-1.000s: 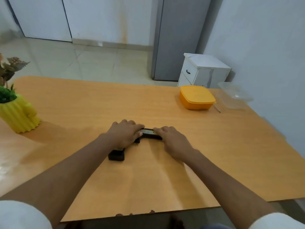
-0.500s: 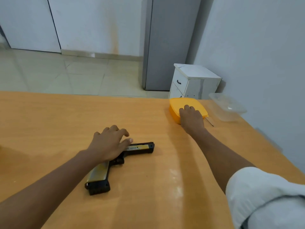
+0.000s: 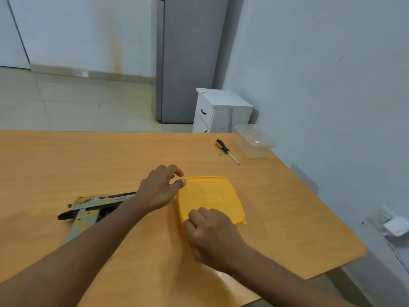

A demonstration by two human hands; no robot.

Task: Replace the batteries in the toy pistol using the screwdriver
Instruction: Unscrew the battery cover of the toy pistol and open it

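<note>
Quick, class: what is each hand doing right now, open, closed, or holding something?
Left hand: open, fingers loosely curled beside the yellow lidded container, gripping nothing.
Right hand: gripping the container's near edge.

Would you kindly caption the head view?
Both hands on yellow lidded box; toy pistol left, screwdriver beyond.

Toy pistol [image 3: 93, 207] blurred, its muzzle end seemingly hidden behind the left forearm.
</note>
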